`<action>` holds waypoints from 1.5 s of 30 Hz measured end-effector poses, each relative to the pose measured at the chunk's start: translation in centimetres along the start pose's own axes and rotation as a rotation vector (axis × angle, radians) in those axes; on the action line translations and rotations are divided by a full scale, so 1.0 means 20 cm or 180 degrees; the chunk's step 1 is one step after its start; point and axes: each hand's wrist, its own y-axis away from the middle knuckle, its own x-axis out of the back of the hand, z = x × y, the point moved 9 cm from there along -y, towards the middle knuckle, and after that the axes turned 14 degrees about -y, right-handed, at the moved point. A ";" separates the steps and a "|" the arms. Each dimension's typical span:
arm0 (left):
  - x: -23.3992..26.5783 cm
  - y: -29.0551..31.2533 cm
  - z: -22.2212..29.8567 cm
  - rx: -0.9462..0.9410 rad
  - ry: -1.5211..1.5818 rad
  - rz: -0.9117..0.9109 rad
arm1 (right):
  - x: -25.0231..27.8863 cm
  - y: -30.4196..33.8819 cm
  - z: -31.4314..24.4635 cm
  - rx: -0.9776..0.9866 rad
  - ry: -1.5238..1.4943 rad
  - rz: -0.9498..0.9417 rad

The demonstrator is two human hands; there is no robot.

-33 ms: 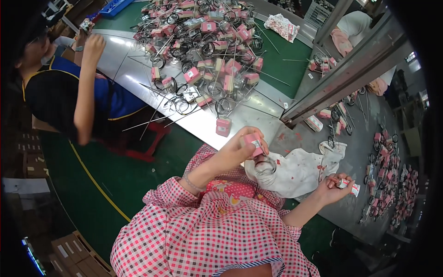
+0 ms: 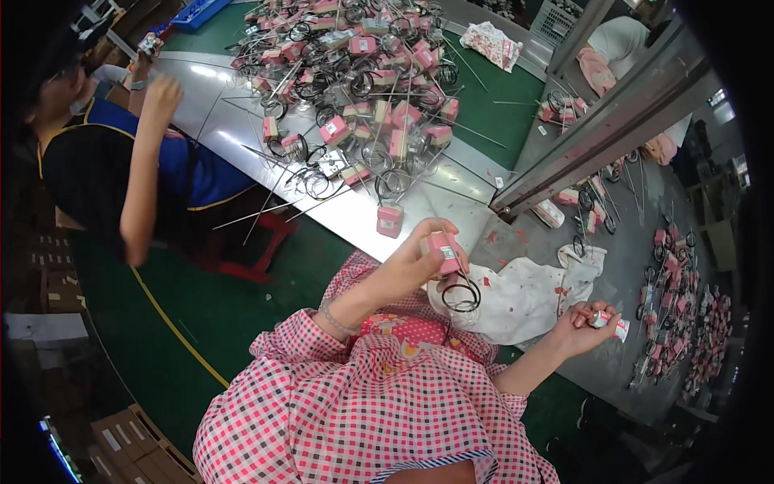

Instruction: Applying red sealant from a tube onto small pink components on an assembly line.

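My left hand (image 2: 407,264) is closed around a small pink-and-cream box (image 2: 443,253), a pale label on its side. From the box's lower end hangs a loop of dark coiled wire (image 2: 461,297), over the edge of a white cloth with red stains (image 2: 516,302). Further right, my right hand (image 2: 587,321) grips a small white-and-red tube (image 2: 619,328) with its end pointing outward, above the grey table. A single pink box (image 2: 389,221) lies on the shiny metal edge just beyond my left hand.
A large heap of pink boxes with wires and thin rods (image 2: 363,89) covers the far tabletop. A metal post (image 2: 597,121) rises at the right. More boxes (image 2: 669,298) lie on the right table. A co-worker (image 2: 121,161) sits at the left, near a blue tray (image 2: 197,12).
The wire loop under the box, blurred before, now hangs lower and shows clearly. My hands have barely moved. The co-worker's raised forearm has shifted slightly down.
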 end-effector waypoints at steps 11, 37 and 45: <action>-0.16 -0.04 0.07 -0.0358 0.0587 0.0186 | -0.62 0.35 0.23 0.0035 0.0153 -0.0841; -0.32 0.03 0.07 0.0155 0.0084 0.0455 | -0.51 0.43 0.35 -0.0913 -0.0458 -0.0618; -0.31 0.05 0.11 0.0055 -0.0103 0.0501 | -0.50 0.46 0.30 -0.0781 -0.0328 -0.0678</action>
